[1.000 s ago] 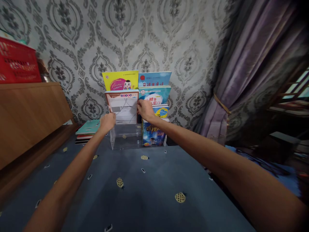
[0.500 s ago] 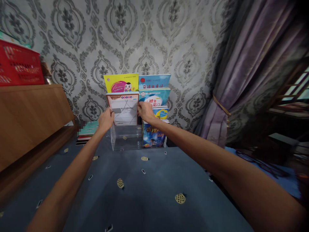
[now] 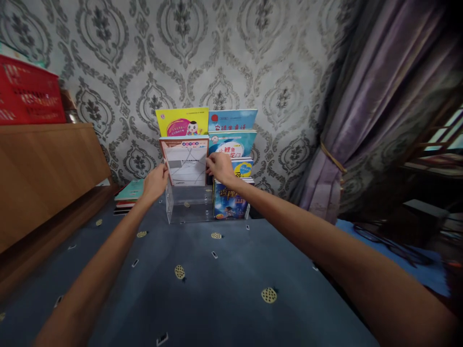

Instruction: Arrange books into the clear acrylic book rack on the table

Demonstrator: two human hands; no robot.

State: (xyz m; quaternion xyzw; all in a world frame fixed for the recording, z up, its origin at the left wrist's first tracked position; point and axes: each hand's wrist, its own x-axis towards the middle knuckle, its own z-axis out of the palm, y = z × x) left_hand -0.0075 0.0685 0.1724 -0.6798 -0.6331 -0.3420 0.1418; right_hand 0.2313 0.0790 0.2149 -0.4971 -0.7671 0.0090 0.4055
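A white booklet (image 3: 191, 169) with thin grey lines on its cover stands upright in the left half of a clear acrylic book rack (image 3: 188, 212). Just behind it shows a brown-bordered book (image 3: 170, 143), and further back a yellow book (image 3: 183, 115). My left hand (image 3: 156, 182) pinches the booklet's left edge, perhaps with the book behind it. At the right edge, my right hand (image 3: 220, 166) grips with bent fingers, partly covering a teal book (image 3: 246, 140). The rack's right half also holds a blue book (image 3: 233, 115), a yellow-and-blue book (image 3: 244, 168) and a dark blue book (image 3: 231, 202).
A patterned dark blue cloth (image 3: 202, 299) covers the surface. Stacked books (image 3: 130, 190) lie left of the rack, beside a wooden cabinet (image 3: 47, 178) bearing a red basket (image 3: 32, 94). Wallpaper rises behind; a purple curtain (image 3: 358, 106) hangs right, with glasses (image 3: 394, 246) below on blue cloth.
My left fingers have slid slightly outward along the booklet's left edge. The booklet has shifted only a little, and my right hand stays at its right edge.
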